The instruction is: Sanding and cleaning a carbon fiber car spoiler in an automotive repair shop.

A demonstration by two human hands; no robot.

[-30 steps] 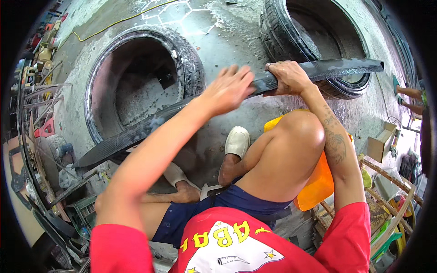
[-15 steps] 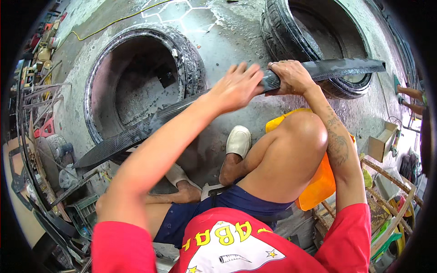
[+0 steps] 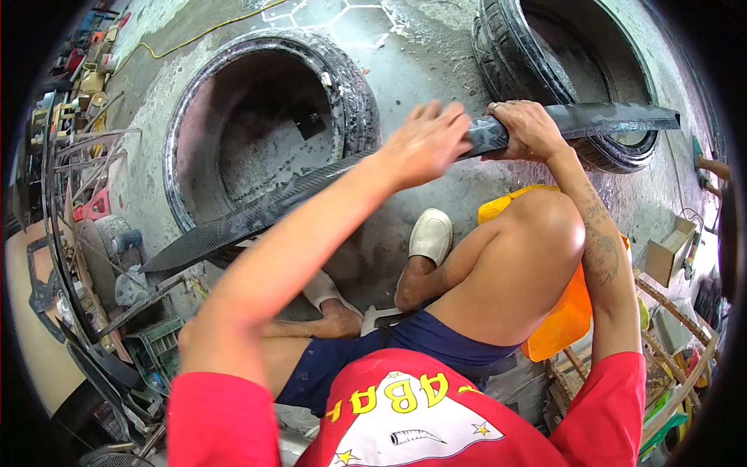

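A long, dark carbon-fibre strip (image 3: 257,206) with a woven pattern lies slantwise in front of me, its left end lower and nearer. It rests across two tyres, the left tyre (image 3: 180,148) and the right tyre (image 3: 498,70). My right hand (image 3: 525,128) is wrapped around the strip right of its middle, thumb side toward my other hand. Just left of it, my left hand (image 3: 426,146) bends over the strip, fingers curled and blurred by motion. Anything under those fingers is hidden. The strip's surface near my right hand looks wet and greyish.
An orange-yellow plastic container (image 3: 560,323) stands beside my right knee. At the left are metal frames, a green crate (image 3: 156,346) and clutter. A cardboard box (image 3: 671,251) and a wooden frame (image 3: 677,350) are at the right. A yellow cable (image 3: 194,36) crosses the far floor. Another person's arm (image 3: 712,166) shows at the right edge.
The whole view has shifted, so things appear slightly further right. My left hand's fingers have moved a little over the strip and look more drawn together. My right hand keeps its hold.
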